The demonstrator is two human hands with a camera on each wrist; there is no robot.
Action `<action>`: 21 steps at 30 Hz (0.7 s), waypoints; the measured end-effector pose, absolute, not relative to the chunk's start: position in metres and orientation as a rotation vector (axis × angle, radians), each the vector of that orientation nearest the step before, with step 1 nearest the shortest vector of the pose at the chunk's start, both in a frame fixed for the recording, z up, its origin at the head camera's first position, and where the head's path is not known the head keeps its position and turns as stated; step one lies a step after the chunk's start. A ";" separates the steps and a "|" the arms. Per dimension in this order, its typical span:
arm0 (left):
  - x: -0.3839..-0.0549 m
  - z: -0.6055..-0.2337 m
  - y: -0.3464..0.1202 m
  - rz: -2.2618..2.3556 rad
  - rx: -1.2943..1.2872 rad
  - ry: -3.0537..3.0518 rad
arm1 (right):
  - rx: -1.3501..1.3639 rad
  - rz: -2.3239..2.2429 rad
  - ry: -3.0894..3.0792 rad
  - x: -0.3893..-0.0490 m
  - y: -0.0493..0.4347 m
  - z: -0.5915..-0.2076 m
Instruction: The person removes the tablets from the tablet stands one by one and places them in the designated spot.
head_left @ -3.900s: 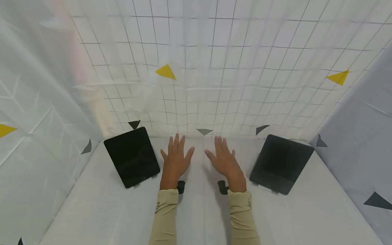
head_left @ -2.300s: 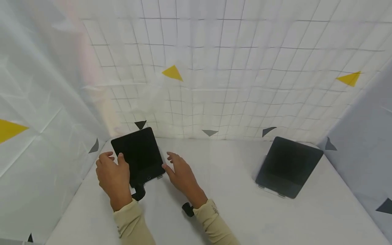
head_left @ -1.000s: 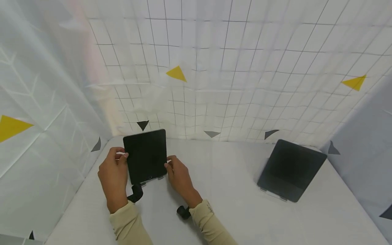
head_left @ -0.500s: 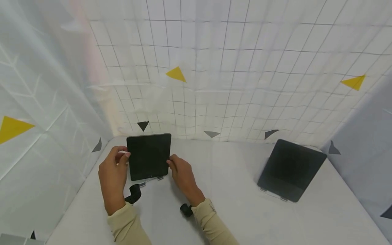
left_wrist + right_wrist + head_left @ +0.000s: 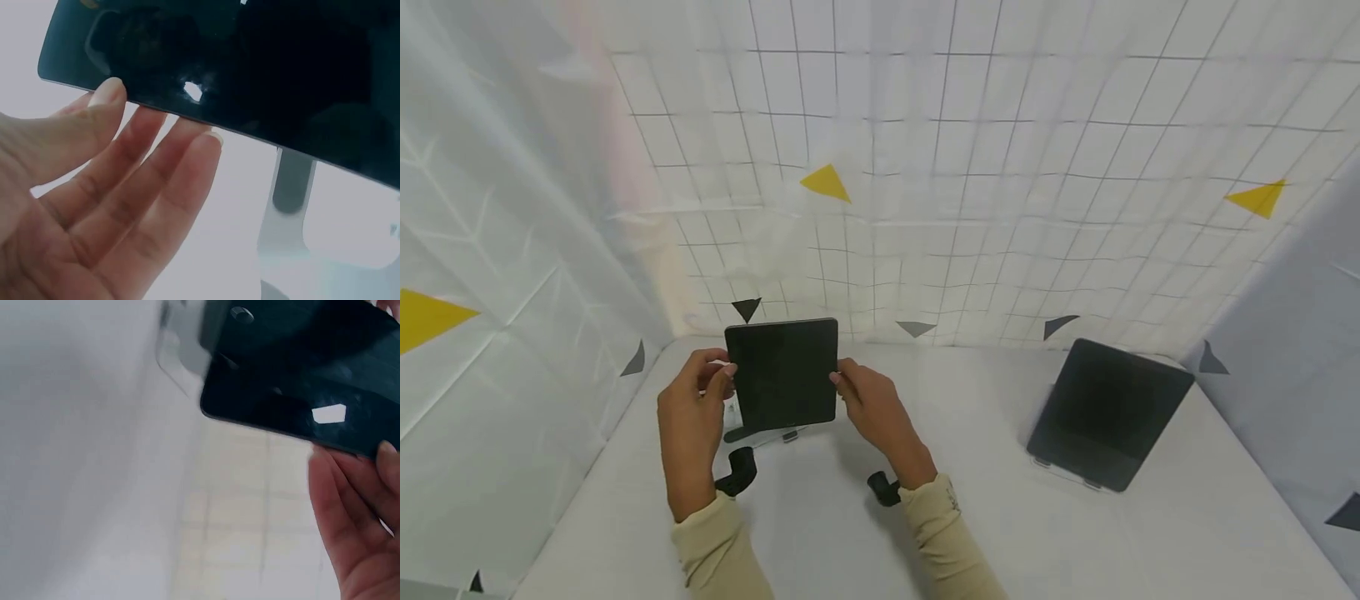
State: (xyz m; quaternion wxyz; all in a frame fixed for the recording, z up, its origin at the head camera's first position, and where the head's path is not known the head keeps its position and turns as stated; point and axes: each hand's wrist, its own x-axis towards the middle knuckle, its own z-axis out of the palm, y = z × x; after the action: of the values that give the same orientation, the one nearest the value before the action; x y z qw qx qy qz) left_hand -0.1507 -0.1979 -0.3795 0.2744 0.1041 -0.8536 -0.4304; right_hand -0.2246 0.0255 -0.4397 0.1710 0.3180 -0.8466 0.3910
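Observation:
Both hands hold a black tablet (image 5: 784, 375) by its two side edges, its dark screen facing the person. My left hand (image 5: 694, 425) pinches the left edge between thumb and fingers; in the left wrist view the thumb (image 5: 107, 94) lies on the screen side and the fingers behind. On the opposite edge my right hand (image 5: 880, 408) pinches the same way, partly cut off in the right wrist view. Below and behind the tablet shows a clear stand (image 5: 767, 438) with grey pads, mostly hidden by it. One grey pad (image 5: 292, 181) appears close up in the left wrist view.
A second black tablet (image 5: 1111, 415) leans on another clear stand (image 5: 1067, 475) at the right of the white table (image 5: 1037, 550). A white grid-lined sheet (image 5: 910, 250) forms the back wall, and pale sheets (image 5: 497, 400) close off the sides.
From lying apart over the table, both hands moved left and took hold of the left tablet. It has straightened, come up off its stand and shifted slightly right.

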 end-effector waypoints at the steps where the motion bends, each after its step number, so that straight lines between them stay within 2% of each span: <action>1: -0.152 -0.379 -0.196 -1.169 0.262 -2.297 | 0.909 1.108 -2.422 -0.225 0.031 -0.437; 13: -0.173 -0.384 -0.171 -1.282 0.054 -2.392 | 1.008 1.083 -2.666 -0.218 0.091 -0.399; 21: -0.183 -0.389 -0.160 -1.379 -0.025 -2.518 | 0.945 1.161 -2.830 -0.216 0.112 -0.391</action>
State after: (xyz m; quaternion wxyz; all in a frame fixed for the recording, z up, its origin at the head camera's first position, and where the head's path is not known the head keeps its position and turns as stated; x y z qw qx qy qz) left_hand -0.1828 -0.1596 -0.3892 0.1347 -0.0085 -0.8691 -0.4758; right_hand -0.2163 0.1117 -0.3915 -0.0300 0.2952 -0.8836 0.3623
